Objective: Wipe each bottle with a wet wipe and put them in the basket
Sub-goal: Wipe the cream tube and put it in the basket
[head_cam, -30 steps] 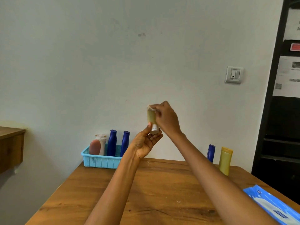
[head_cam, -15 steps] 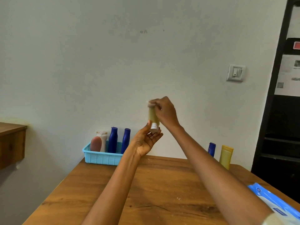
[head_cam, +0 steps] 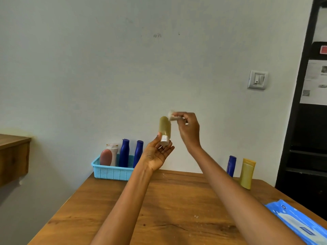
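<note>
Bottle (head_cam: 165,127) time: a small greenish one is held up in the air above the worktop (head_cam: 177,200), cap end down. The left hand (head_cam: 156,154) pinches its white cap between thumb and fingers. The right hand (head_cam: 188,128) pinches a wet wipe (head_cam: 171,115) by the bottle's top end. The bottle stands almost straight up, bottom up, leaning a bit. It looks light, smooth plastic, maybe slippery when wet, so holding the middle looks safer. The basket (head_cam: 113,171) waits at the back left.
</note>
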`<state>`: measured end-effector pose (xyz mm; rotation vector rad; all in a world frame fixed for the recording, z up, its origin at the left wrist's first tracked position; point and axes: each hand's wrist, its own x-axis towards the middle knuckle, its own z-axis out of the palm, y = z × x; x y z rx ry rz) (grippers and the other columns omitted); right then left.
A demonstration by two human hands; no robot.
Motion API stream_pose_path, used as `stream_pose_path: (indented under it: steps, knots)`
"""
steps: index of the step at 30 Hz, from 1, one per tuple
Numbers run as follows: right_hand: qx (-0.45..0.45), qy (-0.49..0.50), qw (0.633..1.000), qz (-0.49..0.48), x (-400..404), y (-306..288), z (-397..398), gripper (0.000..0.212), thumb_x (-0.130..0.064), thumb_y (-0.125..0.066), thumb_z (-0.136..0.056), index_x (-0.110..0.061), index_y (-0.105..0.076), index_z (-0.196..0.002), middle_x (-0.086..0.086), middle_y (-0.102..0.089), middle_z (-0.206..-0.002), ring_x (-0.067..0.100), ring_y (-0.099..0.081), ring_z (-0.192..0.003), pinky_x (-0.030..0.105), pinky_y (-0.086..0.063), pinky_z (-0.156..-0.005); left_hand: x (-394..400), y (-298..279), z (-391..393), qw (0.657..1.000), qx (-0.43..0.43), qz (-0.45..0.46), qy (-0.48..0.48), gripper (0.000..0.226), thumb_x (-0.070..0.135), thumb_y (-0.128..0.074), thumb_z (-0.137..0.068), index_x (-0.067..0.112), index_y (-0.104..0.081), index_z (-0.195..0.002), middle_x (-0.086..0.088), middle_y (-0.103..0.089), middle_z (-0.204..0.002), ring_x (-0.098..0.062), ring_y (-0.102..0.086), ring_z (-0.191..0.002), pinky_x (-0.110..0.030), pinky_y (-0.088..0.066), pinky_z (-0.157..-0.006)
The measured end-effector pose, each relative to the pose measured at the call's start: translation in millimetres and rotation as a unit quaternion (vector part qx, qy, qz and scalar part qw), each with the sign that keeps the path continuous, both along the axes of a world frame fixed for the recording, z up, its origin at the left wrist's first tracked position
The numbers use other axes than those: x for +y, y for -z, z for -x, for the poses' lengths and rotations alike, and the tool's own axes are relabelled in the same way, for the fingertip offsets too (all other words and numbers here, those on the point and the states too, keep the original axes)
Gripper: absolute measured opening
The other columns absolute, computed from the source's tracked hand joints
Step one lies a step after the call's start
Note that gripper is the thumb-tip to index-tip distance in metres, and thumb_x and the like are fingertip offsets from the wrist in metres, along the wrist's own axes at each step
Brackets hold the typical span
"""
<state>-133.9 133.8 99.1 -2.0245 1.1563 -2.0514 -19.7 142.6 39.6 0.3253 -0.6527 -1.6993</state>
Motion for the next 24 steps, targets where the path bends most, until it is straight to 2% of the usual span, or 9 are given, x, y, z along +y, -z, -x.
stream_pose_path:
  steps: [2, 6, 7, 11, 14, 16, 19, 21, 24]
  knots:
    - [0.014, 0.01, 0.998, -0.054, -7.1, -8.3, 2.0, 0.027, -0.007, -0.049, -0.093, -0.015, -0.068, -0.109, 0.004, -0.061, -0.118, 0.01, -0.057, -0.102, 0.007, -0.042, -0.077, 1.0, -0.6, 0.2, 1.0, 0.004, 0.004, 0.012, 0.038, 0.027, -0.061, -0.088, -0.004, -0.056, -0.108, -0.017, -0.062, -0.087, -0.023, -0.063, -0.078, -0.043, -0.056, -0.077]
    - [0.044, -0.033, 0.989, -0.137, -9.9, 7.3, -0.4, 0.033, -0.008, -0.048, -0.095, -0.015, -0.059, -0.126, 0.005, -0.06, -0.127, 0.021, -0.057, -0.115, 0.038, -0.049, -0.096, 2.1, -4.5, 1.0, 1.0, 0.006, 0.017, 0.019, 0.036, 0.027, -0.06, -0.089, -0.005, -0.057, -0.103, -0.017, -0.062, -0.086, -0.023, -0.065, -0.075, -0.045, -0.055, -0.074]
    - [0.031, -0.038, 0.991, -0.128, -7.1, 15.9, -1.6, 0.033, -0.01, -0.049, -0.095, -0.015, -0.059, -0.126, 0.004, -0.061, -0.126, 0.02, -0.058, -0.114, 0.037, -0.05, -0.095, 2.6, -5.2, 0.5, 1.0, 0.008, 0.017, 0.016, 0.034, 0.026, -0.06, -0.089, -0.005, -0.057, -0.102, -0.017, -0.062, -0.085, -0.024, -0.064, -0.076, -0.045, -0.055, -0.074]
    - [0.009, -0.058, 0.994, -0.092, 11.2, 51.9, -4.2, 0.028, -0.011, -0.054, -0.093, -0.012, -0.064, -0.119, -0.003, -0.066, -0.112, 0.005, -0.058, -0.101, 0.007, -0.046, -0.081, 2.1, -8.3, -7.3, 1.0, 0.008, 0.016, -0.001, 0.033, 0.024, -0.061, -0.088, -0.003, -0.058, -0.105, -0.018, -0.065, -0.087, -0.025, -0.067, -0.075, -0.043, -0.058, -0.072]
    - [-0.026, -0.077, 0.991, -0.106, 16.9, 59.0, -1.7, 0.021, -0.014, -0.057, -0.091, -0.013, -0.071, -0.107, -0.009, -0.068, -0.093, 0.007, -0.063, -0.087, 0.022, -0.052, -0.077, 0.2, -6.1, -7.3, 0.998, -0.038, 0.009, -0.049, 0.026, 0.022, -0.063, -0.087, 0.001, -0.058, -0.102, -0.014, -0.06, -0.091, -0.023, -0.062, -0.08, -0.038, -0.057, -0.075]
    - [-0.098, -0.081, 0.985, -0.121, 14.6, 55.4, -1.6, 0.021, -0.018, -0.056, -0.093, -0.015, -0.069, -0.108, -0.009, -0.067, -0.092, 0.006, -0.062, -0.085, 0.022, -0.052, -0.074, -0.3, -3.0, -1.4, 0.993, -0.074, -0.001, -0.091, 0.022, 0.019, -0.065, -0.085, 0.002, -0.059, -0.097, -0.011, -0.056, -0.089, -0.022, -0.058, -0.081, -0.035, -0.055, -0.077]
    - [-0.194, -0.101, 0.963, -0.156, 10.7, 46.0, -4.4, 0.022, -0.016, -0.052, -0.094, -0.015, -0.066, -0.112, -0.004, -0.067, -0.094, 0.012, -0.061, -0.085, 0.023, -0.052, -0.071, -0.5, 2.0, 9.3, 0.982, -0.124, 0.01, -0.139, 0.037, 0.018, -0.07, -0.081, 0.003, -0.057, -0.112, -0.009, -0.06, -0.092, -0.022, -0.061, -0.083, -0.03, -0.057, -0.073]
    - [-0.163, -0.113, 0.965, -0.17, 12.2, 44.2, -8.4, 0.022, -0.022, -0.054, -0.094, -0.017, -0.065, -0.113, -0.005, -0.067, -0.093, 0.011, -0.063, -0.087, 0.023, -0.054, -0.071, -2.9, 4.7, 13.3, 0.961, -0.189, 0.027, -0.2, 0.046, 0.019, -0.071, -0.08, 0.006, -0.055, -0.121, -0.008, -0.065, -0.096, -0.02, -0.064, -0.085, -0.027, -0.056, -0.073]
    - [-0.111, -0.103, 0.972, -0.177, 13.9, 50.9, -12.9, 0.026, -0.031, -0.059, -0.09, -0.018, -0.064, -0.113, -0.006, -0.066, -0.097, 0.013, -0.064, -0.091, 0.026, -0.056, -0.076, -4.9, 8.6, 13.9, 0.892, -0.3, 0.082, -0.329, 0.043, 0.017, -0.071, -0.081, 0.01, -0.054, -0.119, -0.009, -0.065, -0.108, -0.018, -0.064, -0.091, -0.021, -0.052, -0.07]
